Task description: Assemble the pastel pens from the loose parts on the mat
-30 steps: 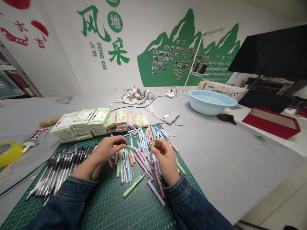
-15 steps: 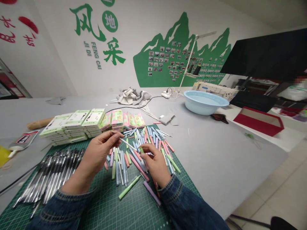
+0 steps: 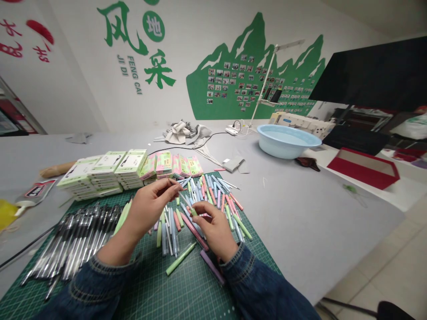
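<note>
L hand (image 3: 150, 208) pinches thin tube (image 3: 184, 198), now closer to R hand (image 3: 214, 229) at its 4 o'clock; R grips green barrel (image 3: 192, 212).

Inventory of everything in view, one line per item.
grey table: one, grey, under everything below
cutting mat: one, green, on the table
loose pastel pens: many, green, blue, pink, purple, scattered on the mat
clear pens: many, clear with black parts, side by side at mat's left
boxes: many, pale green, stacked beyond the mat
packs: several, pink and green, stacked beside the boxes
basin: one, pale blue, far right of table
cloth: one heap, grey and off-white, far table edge
tray: one, red, right of the table
thin pale rod: one, in left hand
short green piece: one, in right hand
left hand: one, holding the rod
right hand: one, pinching the green piece
denim sleeves: two, dark blue, on both forearms
</note>
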`<state>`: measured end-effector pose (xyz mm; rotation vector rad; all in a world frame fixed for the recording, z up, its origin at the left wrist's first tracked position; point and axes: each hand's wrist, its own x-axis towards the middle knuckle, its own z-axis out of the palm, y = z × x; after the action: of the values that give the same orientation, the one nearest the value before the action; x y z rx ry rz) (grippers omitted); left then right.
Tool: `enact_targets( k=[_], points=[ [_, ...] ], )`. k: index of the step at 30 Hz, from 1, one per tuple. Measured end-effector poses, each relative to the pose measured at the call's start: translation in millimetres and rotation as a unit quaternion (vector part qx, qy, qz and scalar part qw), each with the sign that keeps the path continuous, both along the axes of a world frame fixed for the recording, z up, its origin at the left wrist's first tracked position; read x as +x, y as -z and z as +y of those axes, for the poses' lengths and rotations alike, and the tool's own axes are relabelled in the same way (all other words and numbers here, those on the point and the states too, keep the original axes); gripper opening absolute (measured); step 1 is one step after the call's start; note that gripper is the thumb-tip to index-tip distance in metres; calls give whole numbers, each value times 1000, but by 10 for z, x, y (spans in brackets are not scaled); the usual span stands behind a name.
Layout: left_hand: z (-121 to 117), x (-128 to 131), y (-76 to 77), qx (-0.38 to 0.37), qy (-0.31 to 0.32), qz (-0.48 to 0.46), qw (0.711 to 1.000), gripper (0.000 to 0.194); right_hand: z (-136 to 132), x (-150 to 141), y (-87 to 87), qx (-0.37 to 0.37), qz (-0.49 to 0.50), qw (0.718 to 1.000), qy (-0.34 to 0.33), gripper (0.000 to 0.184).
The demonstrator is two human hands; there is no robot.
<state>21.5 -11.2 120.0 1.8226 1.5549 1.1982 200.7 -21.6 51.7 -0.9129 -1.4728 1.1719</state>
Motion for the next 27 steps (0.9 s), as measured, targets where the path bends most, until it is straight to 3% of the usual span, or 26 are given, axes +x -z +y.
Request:
enact_targets(
  k=[2, 6, 9, 11, 12, 14, 15, 16, 21, 27],
  points=[
    [-1, 14, -5, -9, 21, 24, 999, 27, -15, -8, -11, -5, 7, 1000, -14, 25],
    [-28, 84, 8, -12, 150, 82, 985, 23, -33, -30, -1, -25, 57, 997, -51, 19],
    [85, 11, 47, -45, 202, 54, 977, 25, -16, -32, 11, -57, 126, 988, -66, 16],
    [283, -130, 116, -65, 145, 11, 987, 42, 5, -20, 11, -70, 160, 983, -55, 17],
    [410, -210, 166, -50, 72, 18, 996, 47, 17, -11, 8, -71, 170, 982, -44, 19],
    [674, -345, 297, -28, -44, 173, 983, 41, 39, 8, 3, -62, 175, 982, -18, 22],
    [795, -384, 371, -29, -55, 277, 959, 34, 48, 16, 2, -58, 173, 983, -4, 23],
    [898, -399, 447, -33, -46, 308, 950, 26, 55, 22, 2, -54, 168, 984, 9, 23],
    [1142, -244, 766, -32, -49, 386, 920, 20, 76, 35, 11, -49, 139, 988, 44, 21],
    [1209, -166, 884, -9, -38, 454, 890, 24, 85, 50, -1, -53, 131, 989, 48, 21]
  ],
)
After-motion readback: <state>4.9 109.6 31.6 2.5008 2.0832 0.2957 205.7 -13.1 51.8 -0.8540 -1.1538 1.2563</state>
